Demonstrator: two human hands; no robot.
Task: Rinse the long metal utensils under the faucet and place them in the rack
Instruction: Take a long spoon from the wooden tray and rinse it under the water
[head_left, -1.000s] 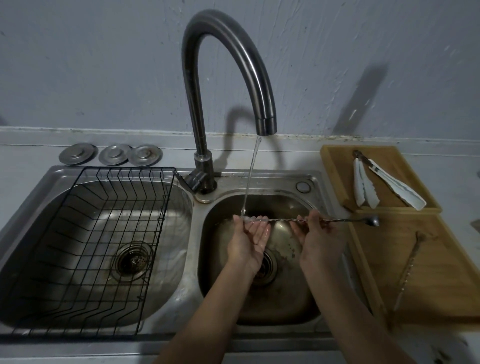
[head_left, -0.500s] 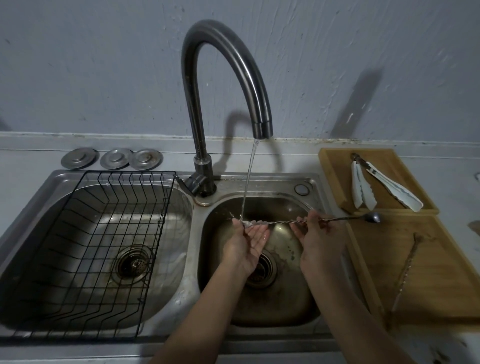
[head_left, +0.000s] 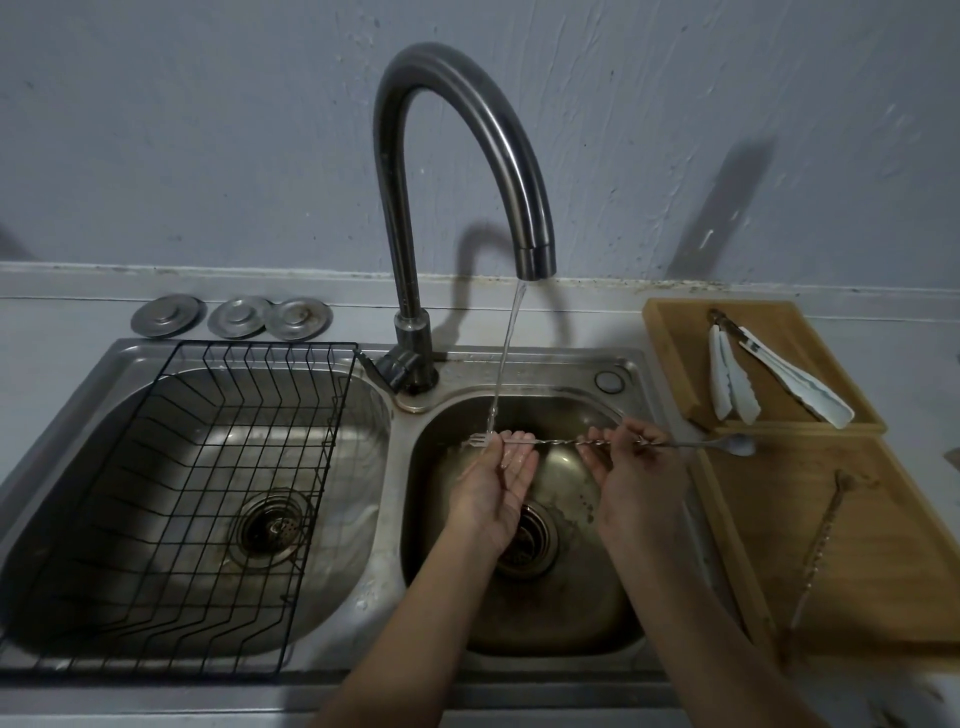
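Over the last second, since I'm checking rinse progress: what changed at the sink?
The twisted bar spoon slid left: its fork end, earlier hidden at the left hand, now pokes out past the fingers into the water stream. The right hand keeps pinching the stem, and the left palm stays open beneath it. The rack, tongs and second utensil on the board have not moved.

Faucet: I see a tall curved dark metal faucet (head_left: 457, 156), brushed, with a dull sheen.
Sink: a double stainless steel sink (head_left: 519, 364), wet, stained and scuffed.
Rack: a black coated wire rack (head_left: 218, 493), matt.
Utensil: a long twisted silver metal bar spoon (head_left: 571, 442), glossy and wet.
Trays: I read two light brown wooden trays (head_left: 883, 545) as smooth and matt.
Tongs: metal tongs with white plastic tips (head_left: 779, 374), slightly shiny.
Wall: grey painted wall (head_left: 208, 130), rough.
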